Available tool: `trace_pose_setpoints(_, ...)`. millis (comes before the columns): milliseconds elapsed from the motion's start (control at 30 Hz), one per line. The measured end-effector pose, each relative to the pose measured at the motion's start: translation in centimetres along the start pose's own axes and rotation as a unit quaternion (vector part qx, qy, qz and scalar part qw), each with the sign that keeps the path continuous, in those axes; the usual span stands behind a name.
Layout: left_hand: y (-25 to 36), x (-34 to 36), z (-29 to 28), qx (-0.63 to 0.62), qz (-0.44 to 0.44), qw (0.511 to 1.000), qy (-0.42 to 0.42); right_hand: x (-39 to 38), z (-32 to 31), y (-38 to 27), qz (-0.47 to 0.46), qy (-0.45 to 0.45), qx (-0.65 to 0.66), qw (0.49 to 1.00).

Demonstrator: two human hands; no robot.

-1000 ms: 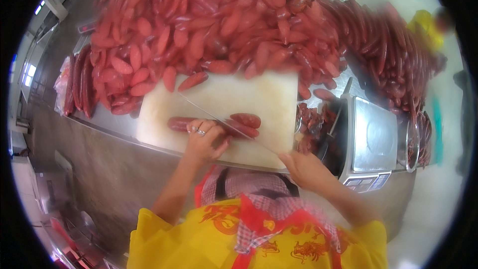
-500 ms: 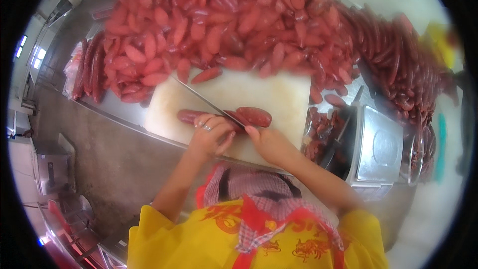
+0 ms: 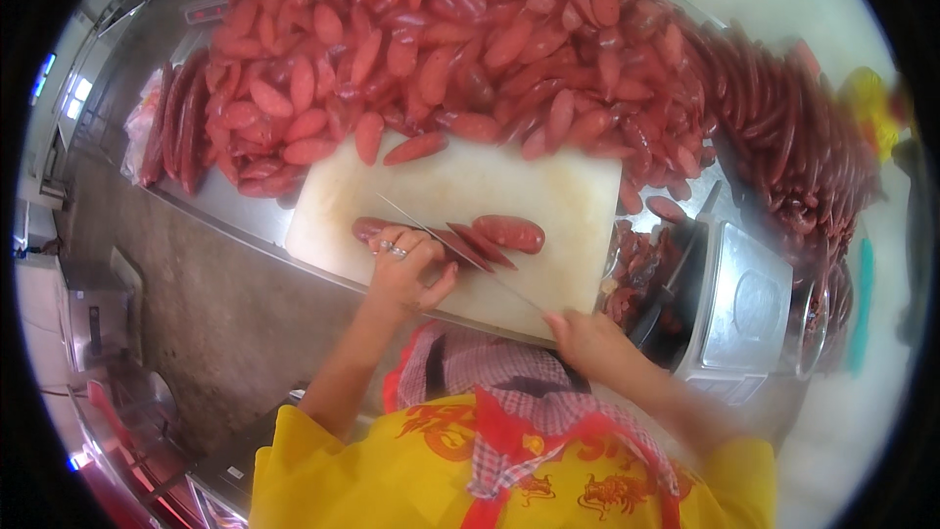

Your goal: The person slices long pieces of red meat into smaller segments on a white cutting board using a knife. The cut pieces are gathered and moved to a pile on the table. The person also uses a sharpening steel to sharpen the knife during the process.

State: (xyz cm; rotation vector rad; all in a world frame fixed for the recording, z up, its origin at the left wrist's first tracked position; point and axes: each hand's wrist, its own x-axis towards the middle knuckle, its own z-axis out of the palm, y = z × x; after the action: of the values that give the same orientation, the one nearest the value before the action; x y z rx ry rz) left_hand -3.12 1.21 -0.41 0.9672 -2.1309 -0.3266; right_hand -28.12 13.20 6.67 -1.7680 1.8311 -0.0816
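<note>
A reddish-brown sausage (image 3: 366, 226) lies across the white cutting board (image 3: 460, 171), its left part under my left hand (image 3: 406, 263). The fingers of that hand are curled down on the sausage and hold it in place. My right hand (image 3: 592, 343), beyond the board's near right edge, is closed around the handle of a long thin knife (image 3: 519, 296). The blade runs diagonally to the far left, over the sausage just right of my left fingers. Right of the blade lie slanted cut slices (image 3: 482, 244) and a thicker end piece (image 3: 509, 233), close together.
A large heap of cut sausage pieces (image 3: 470, 49) rises behind the board, some touching its far edge. Whole sausages (image 3: 783, 127) are piled at the right. A metal-topped box (image 3: 749, 284) stands right of the board, beside a container of dark scraps (image 3: 641, 269).
My right hand has drawn the knife back to the right and toward me. Separate slanted slices now show between the blade and the end piece. My left hand stays on the sausage.
</note>
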Motion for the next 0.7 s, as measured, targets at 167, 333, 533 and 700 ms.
trace_pose_setpoints(167, 0.1, -0.1, -0.7, 0.007, 0.034, 0.999, 0.013, 7.5, 3.0, -2.6, -0.108, 0.033, 0.074, 0.991)
trace_pose_setpoints(333, -0.3, 0.2, -1.7, 0.016, -0.001, 1.0, 0.026, -0.7, -1.3, -0.5, -0.075, -0.01, -0.005, 0.997)
trace_pose_setpoints(533, -0.5, 0.0, -1.8, -0.008, -0.018, 1.0, 0.017, -5.9, -2.9, 0.8, 0.088, -0.08, -0.008, 0.993)
trace_pose_setpoints(700, -0.6, -0.1, -1.7, -0.029, -0.014, 0.999, 0.013, 3.9, 1.6, -2.8, -0.072, -0.009, 0.009, 0.997)
